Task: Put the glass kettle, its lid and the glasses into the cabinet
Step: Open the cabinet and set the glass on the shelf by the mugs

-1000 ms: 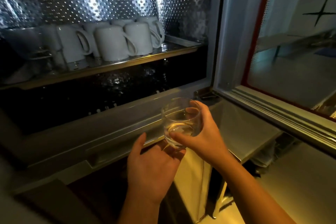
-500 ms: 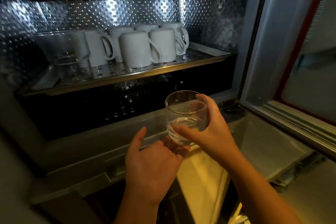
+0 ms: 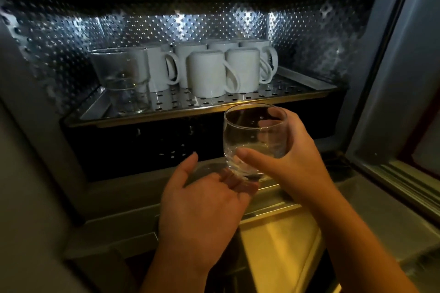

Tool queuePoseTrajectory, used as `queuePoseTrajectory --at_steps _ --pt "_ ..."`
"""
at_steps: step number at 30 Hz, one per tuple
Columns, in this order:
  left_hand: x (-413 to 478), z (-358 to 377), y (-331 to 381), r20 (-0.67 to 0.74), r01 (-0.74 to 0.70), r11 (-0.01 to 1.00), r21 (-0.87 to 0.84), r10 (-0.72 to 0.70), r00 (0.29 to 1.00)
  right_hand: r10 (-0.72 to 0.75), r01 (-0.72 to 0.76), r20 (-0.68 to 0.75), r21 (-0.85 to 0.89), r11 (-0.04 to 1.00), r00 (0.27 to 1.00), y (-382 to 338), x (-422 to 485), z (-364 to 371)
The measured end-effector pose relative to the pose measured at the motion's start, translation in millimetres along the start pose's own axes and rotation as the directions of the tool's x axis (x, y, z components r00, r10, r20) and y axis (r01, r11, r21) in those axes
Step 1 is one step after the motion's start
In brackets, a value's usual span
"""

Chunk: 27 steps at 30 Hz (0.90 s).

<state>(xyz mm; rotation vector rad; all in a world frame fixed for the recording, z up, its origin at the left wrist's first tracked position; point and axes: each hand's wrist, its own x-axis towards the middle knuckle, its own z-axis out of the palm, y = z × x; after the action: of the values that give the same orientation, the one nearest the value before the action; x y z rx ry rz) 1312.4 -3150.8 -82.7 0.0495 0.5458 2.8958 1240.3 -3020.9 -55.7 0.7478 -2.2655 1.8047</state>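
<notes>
My right hand [image 3: 292, 164] grips a clear round glass [image 3: 254, 135] upright in front of the open cabinet [image 3: 309, 38], just below the edge of its perforated metal shelf [image 3: 214, 104]. My left hand [image 3: 202, 207] sits below the glass, thumb spread, fingertips touching its base. The glass kettle [image 3: 121, 78] stands on the left of the shelf, with what looks like another glass piece inside or in front of it. I see no lid.
Several white mugs [image 3: 209, 74] stand upside down on the middle and right of the shelf. The cabinet door [image 3: 404, 78] hangs open at the right. A dark lower compartment [image 3: 142, 147] lies under the shelf.
The view has come closer to the cabinet and risen. Both hands have lifted the glass up toward the shelf edge.
</notes>
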Motion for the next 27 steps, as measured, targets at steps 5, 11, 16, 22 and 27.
queuePoseTrajectory --at_steps 5,11,16,22,27 --pt "2.8 10.2 7.1 0.050 -0.003 0.999 0.047 0.000 0.999 -0.026 0.024 0.045 0.058 0.998 0.999 -10.9 16.8 -11.0" --pt "5.8 35.3 17.2 0.090 -0.071 0.998 0.000 0.070 0.993 -0.071 0.063 0.089 0.083 0.995 0.994 -28.2 40.4 -15.8" --pt "5.9 49.2 31.7 0.044 -0.140 0.990 -0.022 0.141 0.989 -0.093 0.080 0.121 0.103 0.991 0.988 -39.6 59.4 -9.2" --pt "2.7 47.3 48.9 0.069 -0.227 0.974 0.007 0.226 0.972 -0.101 0.080 0.132 0.156 0.984 0.986 -48.0 75.4 10.3" --pt "3.0 54.3 58.2 -0.008 -0.342 0.939 0.032 0.343 0.939 -0.091 0.068 0.126 0.177 0.982 0.988 -50.2 87.2 29.7"
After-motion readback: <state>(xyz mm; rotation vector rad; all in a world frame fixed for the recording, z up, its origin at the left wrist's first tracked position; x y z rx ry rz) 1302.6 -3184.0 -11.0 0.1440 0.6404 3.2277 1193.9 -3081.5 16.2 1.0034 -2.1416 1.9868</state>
